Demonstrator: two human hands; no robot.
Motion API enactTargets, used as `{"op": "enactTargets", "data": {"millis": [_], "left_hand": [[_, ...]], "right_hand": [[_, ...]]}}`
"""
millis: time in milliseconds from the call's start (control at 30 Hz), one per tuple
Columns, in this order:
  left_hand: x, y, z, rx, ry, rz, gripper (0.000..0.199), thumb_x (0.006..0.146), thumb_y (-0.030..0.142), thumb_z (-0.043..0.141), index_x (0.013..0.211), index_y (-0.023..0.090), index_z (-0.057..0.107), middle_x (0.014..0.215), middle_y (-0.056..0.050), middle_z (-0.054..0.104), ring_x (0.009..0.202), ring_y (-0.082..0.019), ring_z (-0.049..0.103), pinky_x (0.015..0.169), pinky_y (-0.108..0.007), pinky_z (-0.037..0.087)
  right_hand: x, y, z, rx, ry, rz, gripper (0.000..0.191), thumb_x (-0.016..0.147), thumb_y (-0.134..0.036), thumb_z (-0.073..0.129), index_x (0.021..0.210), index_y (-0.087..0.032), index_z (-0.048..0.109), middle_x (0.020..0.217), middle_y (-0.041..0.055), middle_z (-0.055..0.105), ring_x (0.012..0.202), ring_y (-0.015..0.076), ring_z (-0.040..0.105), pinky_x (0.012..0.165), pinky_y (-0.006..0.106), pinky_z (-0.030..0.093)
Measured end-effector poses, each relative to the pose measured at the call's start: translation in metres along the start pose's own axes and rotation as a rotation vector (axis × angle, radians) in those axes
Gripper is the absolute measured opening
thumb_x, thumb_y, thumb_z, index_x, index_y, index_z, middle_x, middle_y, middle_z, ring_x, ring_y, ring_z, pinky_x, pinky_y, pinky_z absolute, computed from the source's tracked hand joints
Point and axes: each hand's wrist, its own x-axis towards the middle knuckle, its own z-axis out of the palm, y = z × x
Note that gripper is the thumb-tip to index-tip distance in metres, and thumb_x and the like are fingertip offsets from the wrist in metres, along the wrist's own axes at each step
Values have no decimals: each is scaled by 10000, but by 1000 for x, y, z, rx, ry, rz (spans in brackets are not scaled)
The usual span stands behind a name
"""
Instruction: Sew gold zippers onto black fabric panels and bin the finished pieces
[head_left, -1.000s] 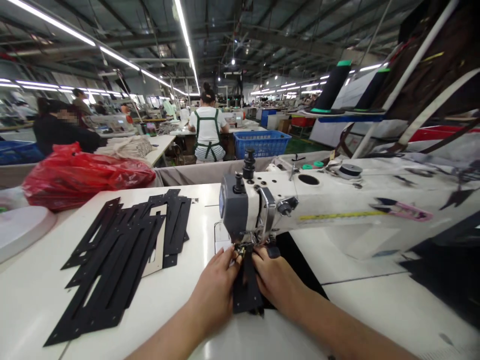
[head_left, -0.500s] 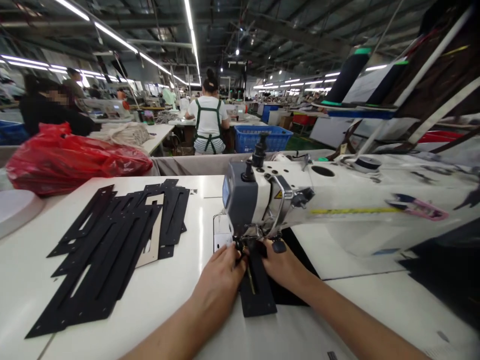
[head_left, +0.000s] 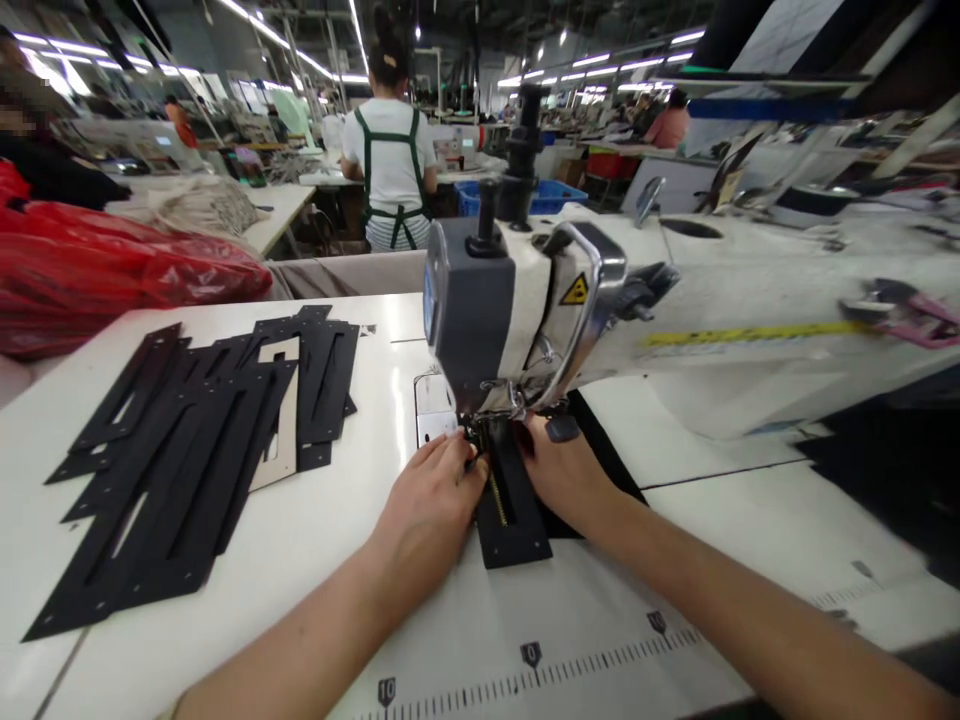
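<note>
A black slotted strip (head_left: pixel 517 545) lies under the needle area of the white and grey sewing machine (head_left: pixel 480 310), a gold-coloured zipper (head_left: pixel 496 497) showing in its slot. My left hand (head_left: pixel 435 495) is at the strip's left edge, its fingers closed together by the presser foot. On the other side, my right hand (head_left: pixel 566 470) rests against the strip, its fingertips hidden behind the machine head. Black fabric (head_left: pixel 607 450) lies beneath and beyond my right hand.
Several black slotted pieces (head_left: pixel 202 470) and a beige one (head_left: pixel 283 430) lie overlapped on the left of the white table (head_left: pixel 360 610). A red plastic bag (head_left: pixel 150 265) sits behind them. A person in a green apron (head_left: pixel 390 160) stands ahead with their back turned.
The view has moved closer and tilted down, so the machine looks larger and a ruler scale shows at the table's front. Both hands stay at the strip beside the needle area.
</note>
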Motion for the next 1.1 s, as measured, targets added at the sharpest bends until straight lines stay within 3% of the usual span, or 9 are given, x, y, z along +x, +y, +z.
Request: {"op": "enactTargets", "data": {"millis": [133, 200, 300, 500, 733, 1100], "left_hand": [[-1, 2, -4, -60, -18, -20, 258, 816, 64, 449, 1056, 68, 542, 1023, -141, 581, 1051, -245, 534, 928, -422, 460], [-2, 2, -6, -72, -14, -15, 277, 794, 57, 460, 1062, 72, 530, 1041, -134, 586, 1065, -238, 533, 943, -411, 453], [-3, 1, -7, -52, 15, -19, 256, 779, 65, 460, 1017, 93, 550, 1034, -123, 605, 1051, -233, 553, 918, -397, 478], [-9, 7, -4, 34, 85, 21, 260, 802, 45, 431, 1000, 92, 592, 1036, -147, 637, 986, -253, 602, 859, -435, 513], [-8, 16, -6, 111, 103, 90, 246, 859, 57, 389, 957, 56, 615, 995, -174, 655, 921, -253, 632, 800, -415, 547], [1, 4, -6, 148, 63, 107, 291, 909, 96, 331, 991, 50, 607, 1002, -168, 641, 953, -241, 615, 842, -400, 537]], "right_hand": [[-42, -17, -23, 25, 14, -391, 226, 819, -118, 472, 1000, -85, 604, 1064, 166, 589, 1017, 243, 537, 874, 390, 472], [-55, -22, -27, -50, 45, -582, 234, 833, -89, 462, 1013, -48, 607, 1034, 187, 612, 1031, 260, 543, 883, 397, 483], [-61, -28, -26, -184, 72, -714, 251, 816, -41, 433, 965, -5, 631, 980, 220, 635, 990, 304, 577, 856, 411, 504], [-58, -37, -21, -267, 155, -725, 290, 789, 1, 379, 894, 48, 645, 912, 271, 641, 909, 314, 620, 817, 392, 522], [-61, -37, -15, -207, 202, -680, 303, 799, 0, 357, 872, 27, 650, 852, 238, 654, 856, 295, 634, 798, 394, 524], [-47, -31, -12, -168, 185, -635, 305, 791, -14, 365, 839, -8, 666, 822, 199, 661, 827, 289, 631, 800, 387, 521]]}}
